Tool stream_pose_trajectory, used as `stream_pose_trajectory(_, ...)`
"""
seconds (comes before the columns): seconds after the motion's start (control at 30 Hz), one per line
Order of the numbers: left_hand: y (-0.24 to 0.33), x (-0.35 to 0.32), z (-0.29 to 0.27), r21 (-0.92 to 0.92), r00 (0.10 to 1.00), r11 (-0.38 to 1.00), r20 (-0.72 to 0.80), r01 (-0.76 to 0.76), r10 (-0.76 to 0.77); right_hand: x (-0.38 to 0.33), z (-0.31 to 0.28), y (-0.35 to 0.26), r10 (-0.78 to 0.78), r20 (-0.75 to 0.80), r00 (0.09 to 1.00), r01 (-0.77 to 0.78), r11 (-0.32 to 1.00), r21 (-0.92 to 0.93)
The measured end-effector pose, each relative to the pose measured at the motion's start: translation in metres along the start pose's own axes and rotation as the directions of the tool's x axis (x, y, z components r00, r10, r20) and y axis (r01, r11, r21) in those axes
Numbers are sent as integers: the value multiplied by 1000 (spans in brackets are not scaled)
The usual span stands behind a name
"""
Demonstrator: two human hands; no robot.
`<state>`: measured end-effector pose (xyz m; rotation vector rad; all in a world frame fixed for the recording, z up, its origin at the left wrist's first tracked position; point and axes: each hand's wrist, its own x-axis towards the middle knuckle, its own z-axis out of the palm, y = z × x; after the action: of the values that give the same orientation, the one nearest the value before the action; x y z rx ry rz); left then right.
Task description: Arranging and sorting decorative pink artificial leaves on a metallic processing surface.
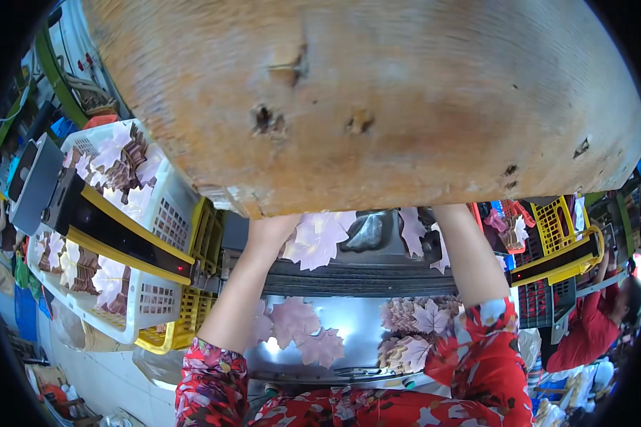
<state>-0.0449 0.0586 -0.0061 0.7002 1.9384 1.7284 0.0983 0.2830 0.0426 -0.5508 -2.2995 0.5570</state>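
A big worn wooden slab (406, 107) fills the upper view and hides my fingers. My left hand (272, 229) reaches under its edge beside a pale pink maple-shaped leaf (315, 238); I cannot tell whether it grips the leaf. My right forearm (463, 249) goes up under the slab, and that hand is hidden. Between my arms sits a dark metal block (367, 231) with more leaves around it. Below it, a shiny metal tray (356, 313) carries loose leaves (306, 331) and stacked leaves (413, 317). I wear red flowered sleeves.
A white basket (153, 299) full of pink and brown leaves stands at my left, with a black and yellow bar (121, 231) across it. Yellow crates (206, 235) (555, 220) sit on both sides. A person in red (591, 327) works at the right.
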Motion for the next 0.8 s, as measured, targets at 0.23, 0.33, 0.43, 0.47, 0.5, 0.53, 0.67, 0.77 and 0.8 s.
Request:
stream_pose_trajectory(0.23,-10,14,3,-65,974,973,-63,-221,217,-1,16,-2,-37,-29,999,37,999,0)
stream_pose_trajectory(0.33,-18,12,2,-42,979,979,2,-202,202,8,8,9,-11,-36,999,13,999,47)
stream_pose_trajectory(0.43,-14,8,4,-110,977,971,-50,-212,207,2,5,1,-45,-44,998,50,991,122)
stream_pose_trajectory(0.47,-13,6,6,-171,967,953,-73,-251,242,0,5,-5,-62,-37,997,67,986,152)
stream_pose_trajectory(0.5,-15,7,8,-169,969,955,-76,-245,236,-3,6,-13,-88,-18,996,90,980,178)
stream_pose_trajectory(0.53,-17,11,12,-136,944,936,-109,-325,312,-6,8,-26,-120,13,993,115,974,194)
stream_pose_trajectory(0.67,12,-4,4,-228,985,959,14,-166,174,-28,15,-69,-95,157,983,73,987,140)
stream_pose_trajectory(0.77,15,-5,-9,-138,981,971,-39,-195,191,-38,1,-64,47,223,974,-89,980,181)
stream_pose_trajectory(0.8,14,-1,-17,-39,976,977,-64,-209,206,-39,-5,-60,51,223,974,-91,980,177)
